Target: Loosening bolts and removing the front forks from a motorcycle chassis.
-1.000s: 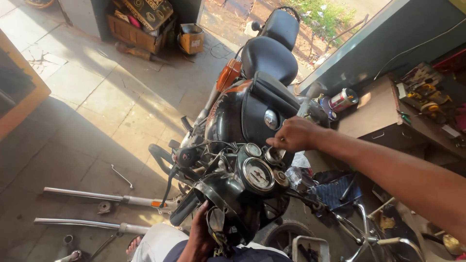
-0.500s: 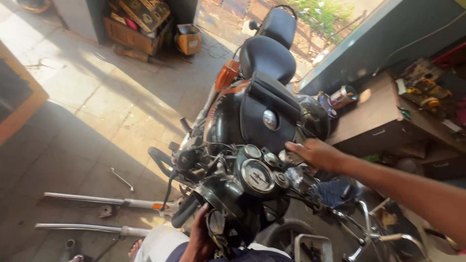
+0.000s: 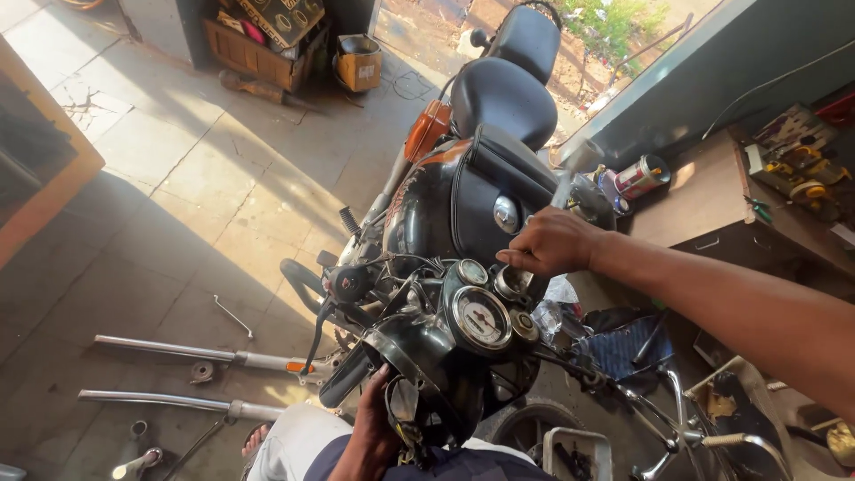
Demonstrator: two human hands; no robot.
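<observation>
A black motorcycle (image 3: 463, 205) stands in front of me, its round gauges (image 3: 481, 316) and headlight housing (image 3: 427, 365) closest. My right hand (image 3: 548, 245) is closed around a silvery rod-like tool (image 3: 570, 174) that stands upright just above the small gauges, near the tank's front. From below, my left hand (image 3: 370, 436) grips the underside of the headlight housing among loose wires. The tool's lower tip is hidden behind my fingers.
Two chrome fork tubes (image 3: 178, 352) lie on the tiled floor at left, with a small wrench (image 3: 233, 316) near them. A wooden bench (image 3: 712, 196) with cans and tools stands at right. Boxes (image 3: 267, 36) sit at the back. A handlebar (image 3: 686, 428) hangs low at right.
My right hand dipped down to the right of the gauges, then came back up above them, now holding the silvery tool upright. The left hand stayed under the headlight.
</observation>
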